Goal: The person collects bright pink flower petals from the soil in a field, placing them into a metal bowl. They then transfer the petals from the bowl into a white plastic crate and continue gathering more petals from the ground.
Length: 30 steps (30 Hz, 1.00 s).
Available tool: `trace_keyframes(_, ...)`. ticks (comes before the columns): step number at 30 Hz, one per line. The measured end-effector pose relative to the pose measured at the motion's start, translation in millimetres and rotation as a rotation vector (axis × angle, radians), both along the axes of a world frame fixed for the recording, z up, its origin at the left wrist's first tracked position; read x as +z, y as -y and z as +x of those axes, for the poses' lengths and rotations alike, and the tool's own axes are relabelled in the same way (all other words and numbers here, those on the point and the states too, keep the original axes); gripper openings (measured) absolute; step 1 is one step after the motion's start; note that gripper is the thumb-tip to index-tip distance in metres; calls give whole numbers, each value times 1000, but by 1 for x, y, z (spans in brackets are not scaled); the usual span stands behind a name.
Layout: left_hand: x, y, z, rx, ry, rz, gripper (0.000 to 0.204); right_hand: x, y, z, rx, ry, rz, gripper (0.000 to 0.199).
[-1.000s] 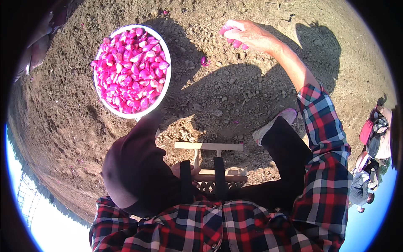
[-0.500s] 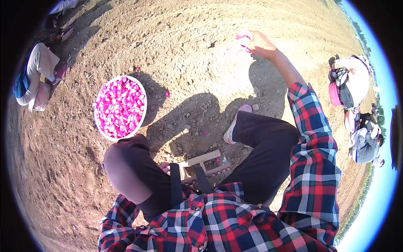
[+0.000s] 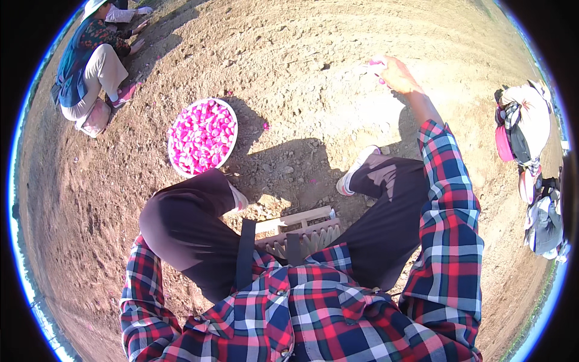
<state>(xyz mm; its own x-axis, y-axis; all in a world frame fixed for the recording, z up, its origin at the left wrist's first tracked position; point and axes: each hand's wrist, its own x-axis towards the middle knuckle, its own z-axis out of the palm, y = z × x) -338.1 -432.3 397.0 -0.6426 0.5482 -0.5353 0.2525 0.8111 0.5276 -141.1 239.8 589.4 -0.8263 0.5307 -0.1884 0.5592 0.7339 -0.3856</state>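
Observation:
My right arm (image 3: 449, 199) is stretched out ahead over bright, sunlit soil. At its end my right hand (image 3: 399, 75) is closed on several bright pink clove-like bulbs (image 3: 379, 61), which show at its fingertips. To the left, just beyond my left knee, a round white tub (image 3: 236, 130) stands on the ground, filled with the same kind of pink bulbs (image 3: 202, 137). My left sleeve (image 3: 142, 295) runs down beside my left thigh, and the hand itself is out of sight.
Between my legs lies a low wooden frame (image 3: 295, 218) with slats. A single pink bulb (image 3: 265, 127) rests on the soil (image 3: 289, 66) right of the tub. One person (image 3: 96, 72) crouches at far left; others in pale clothes (image 3: 531, 120) bend at the right.
My view has shifted, so the tub and the people sit further right. My right hand stays low over the soil, still holding bulbs. The left hand, earlier by the wooden frame, has gone from view.

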Motion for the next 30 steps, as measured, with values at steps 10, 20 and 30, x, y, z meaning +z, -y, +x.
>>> trace_keyframes(10,-90,-115,-86,18,-121,216,54,-71,-14,-9,5,159,17,34)
trace_keyframes(20,-117,-151,-82,294,-490,211,58,-204,182,-160,386,-55,-517,29)
trace_keyframes(30,-116,-168,-67,243,-592,96,55,-297,310,-223,536,-140,-177,30)
